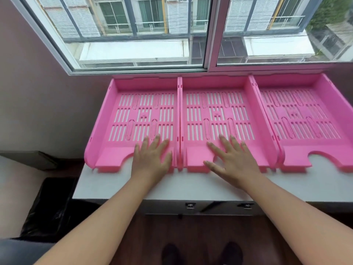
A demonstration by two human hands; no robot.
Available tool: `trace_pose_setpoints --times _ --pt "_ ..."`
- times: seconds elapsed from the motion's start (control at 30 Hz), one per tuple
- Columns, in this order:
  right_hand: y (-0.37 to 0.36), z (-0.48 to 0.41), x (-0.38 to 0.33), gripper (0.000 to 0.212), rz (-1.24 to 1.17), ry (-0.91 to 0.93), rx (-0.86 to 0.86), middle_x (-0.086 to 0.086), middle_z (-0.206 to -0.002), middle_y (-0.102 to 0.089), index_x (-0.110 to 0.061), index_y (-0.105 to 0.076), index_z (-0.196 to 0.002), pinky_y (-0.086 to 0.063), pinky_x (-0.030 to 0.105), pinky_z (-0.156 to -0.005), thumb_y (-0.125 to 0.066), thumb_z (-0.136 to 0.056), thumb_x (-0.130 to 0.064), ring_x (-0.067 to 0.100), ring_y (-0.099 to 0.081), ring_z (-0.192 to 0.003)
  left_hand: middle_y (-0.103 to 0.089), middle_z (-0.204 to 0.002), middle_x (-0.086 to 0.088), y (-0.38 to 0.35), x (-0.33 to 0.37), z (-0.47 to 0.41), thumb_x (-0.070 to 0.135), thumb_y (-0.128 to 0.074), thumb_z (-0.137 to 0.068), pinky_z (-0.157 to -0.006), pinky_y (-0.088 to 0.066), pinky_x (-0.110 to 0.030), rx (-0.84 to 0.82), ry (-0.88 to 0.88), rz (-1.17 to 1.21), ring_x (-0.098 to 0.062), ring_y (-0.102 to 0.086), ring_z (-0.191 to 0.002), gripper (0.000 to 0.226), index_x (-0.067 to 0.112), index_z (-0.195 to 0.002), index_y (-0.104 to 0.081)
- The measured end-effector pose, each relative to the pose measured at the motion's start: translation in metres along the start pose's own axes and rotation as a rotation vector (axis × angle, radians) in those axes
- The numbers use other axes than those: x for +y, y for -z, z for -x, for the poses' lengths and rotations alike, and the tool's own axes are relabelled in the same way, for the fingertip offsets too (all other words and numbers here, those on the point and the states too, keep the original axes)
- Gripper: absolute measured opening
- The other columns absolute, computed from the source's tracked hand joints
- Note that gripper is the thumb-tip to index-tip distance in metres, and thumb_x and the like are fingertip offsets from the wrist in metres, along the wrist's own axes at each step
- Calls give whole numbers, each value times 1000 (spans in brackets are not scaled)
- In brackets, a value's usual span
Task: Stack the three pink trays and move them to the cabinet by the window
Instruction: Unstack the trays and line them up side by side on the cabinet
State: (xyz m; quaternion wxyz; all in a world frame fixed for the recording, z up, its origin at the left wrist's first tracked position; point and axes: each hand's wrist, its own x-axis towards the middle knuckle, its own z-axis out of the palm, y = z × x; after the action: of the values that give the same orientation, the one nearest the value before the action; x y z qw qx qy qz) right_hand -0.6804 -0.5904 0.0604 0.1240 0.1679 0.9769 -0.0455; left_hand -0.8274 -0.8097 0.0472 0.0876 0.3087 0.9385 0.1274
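Observation:
Three pink slotted trays lie side by side on a white cabinet top (172, 186) under the window. The left tray (118, 111) and the middle tray (193, 111) touch along their side walls; the right tray (298, 109) sits against the middle one and runs off the right edge of view. My left hand (152, 157) lies flat, fingers spread, over the front of the left tray. Over the front of the middle tray, my right hand (231, 157) is spread flat the same way. Neither hand grips anything.
A window (208, 33) with a grey frame runs right behind the trays. A wall stands at the left. A black bag (51, 207) sits on the floor left of the cabinet. The cabinet front has small metal latches (190, 205). My shoes show at the bottom.

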Motion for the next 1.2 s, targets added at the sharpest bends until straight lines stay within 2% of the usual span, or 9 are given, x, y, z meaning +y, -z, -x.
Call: trace_pose_setpoints --times 0.37,0.57,0.67,0.77,0.93,1.0,1.1,1.13,1.2 --pt "-3 -10 -3 85 7 5 0 0 -164 7 -49 8 -150 -8 58 -120 4 -74 -88 34 4 -151 -19 -161 3 -4 3 -3 53 -31 -94 -121 -3 -47 2 9 47 -29 -3 -150 58 36 -150 -27" --pt "5 -10 -1 105 49 44 -71 6 -164 11 -44 10 -152 -4 61 -118 -10 -62 -96 39 7 -149 -34 -156 -3 15 11 -18 56 -24 -92 -117 -20 -54 -12 14 70 -30 -24 -145 57 34 -141 -41" --pt "4 -10 -2 105 38 40 -57 6 -164 9 -46 8 -151 -4 62 -118 -6 -60 -97 40 5 -149 -28 -158 3 19 21 -17 71 -8 -86 -118 -7 -58 -60 6 279 -30 -14 -148 72 41 -148 -26" --pt "2 -10 -4 107 35 34 -62 6 -164 10 -47 9 -151 -2 62 -117 -3 -58 -97 40 6 -149 -13 -161 -7 25 37 -8 74 -20 -87 -117 1 -51 -199 37 178 -32 -2 -149 74 39 -152 -7" --pt "12 -6 -5 103 35 46 -97 5 -164 10 -43 6 -153 -4 61 -118 -13 -64 -93 36 5 -150 -13 -161 -15 27 51 -9 59 -22 -96 -118 -2 -51 -197 81 160 -33 -1 -149 67 27 -154 -10" --pt "21 5 -1 104 3 71 -4 3 -165 -6 -37 -8 -155 -12 56 -120 -21 -67 -91 30 -8 -151 -22 -159 -14 18 53 -8 57 -22 -97 -119 -11 -52 -137 84 222 -33 -10 -149 67 24 -154 -12" --pt "30 34 26 87 -97 72 452 9 -139 -54 -14 -47 -142 -39 49 -108 -47 -79 -73 31 -51 -127 -46 -147 -13 8 67 7 52 -32 -96 -110 -36 -54 61 101 298 -32 -42 -135 67 16 -151 -21" --pt "30 42 40 79 -118 18 609 11 -130 -58 -9 -50 -138 -43 47 -103 -51 -83 -65 31 -55 -120 -53 -140 -13 6 72 13 49 -36 -97 -106 -39 -54 124 116 293 -32 -49 -129 65 15 -150 -24" --pt "32 58 66 77 -224 -209 680 14 -133 -54 -8 -42 -142 -40 45 -104 -58 -85 -57 30 -50 -123 -59 -133 -13 1 84 23 43 -41 -98 -109 -35 -56 204 178 275 -35 -52 -125 59 12 -147 -31"
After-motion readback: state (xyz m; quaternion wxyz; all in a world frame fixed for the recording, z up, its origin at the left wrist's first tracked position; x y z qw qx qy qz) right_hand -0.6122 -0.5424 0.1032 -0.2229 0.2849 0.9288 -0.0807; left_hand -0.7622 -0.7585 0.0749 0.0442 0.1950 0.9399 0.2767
